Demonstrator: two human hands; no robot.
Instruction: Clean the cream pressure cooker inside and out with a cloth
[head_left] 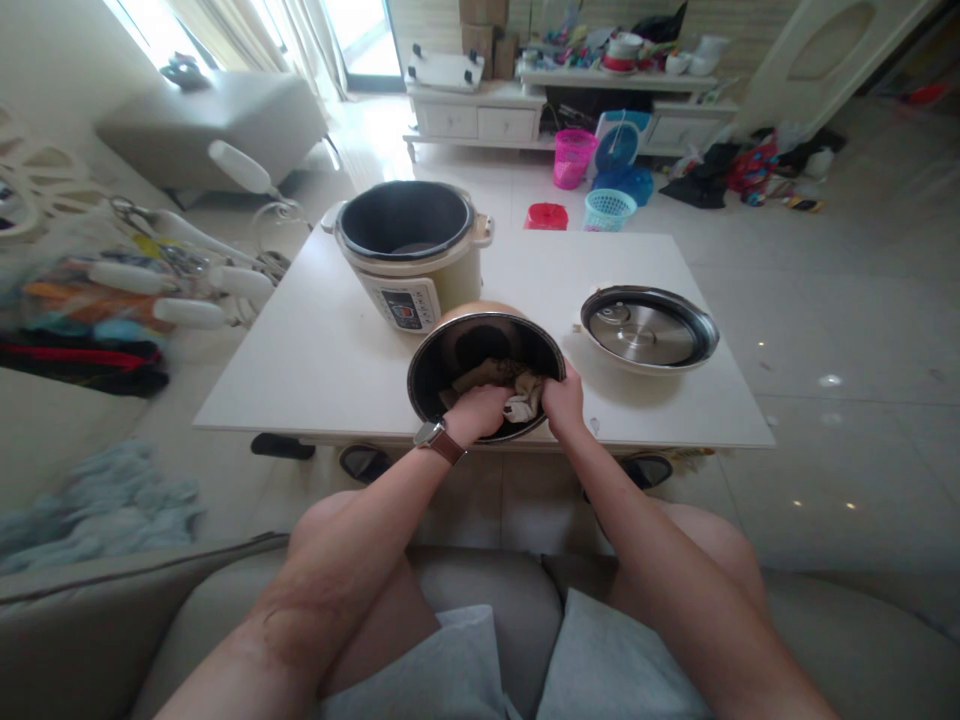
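A dark-lined inner pot (480, 335) is tilted toward me at the front edge of the white table. My left hand (484, 410), with a watch on the wrist, reaches inside it and is closed on a brownish cloth (529, 390) bunched against the pot's inside. My right hand (564, 400) grips the pot's right rim. Behind the pot stands the pressure cooker body (457, 270), its top uncovered and a control panel on its front. To the right, the cooker lid (645, 335) lies with its metal underside up.
The white table (300, 370) ends just before my knees, with a grey sofa (480, 590) beneath me. A lamp with white arms (240, 170) stands by the table's left side. Beyond the table are a pink basket (574, 158) and a light-blue basket (609, 208).
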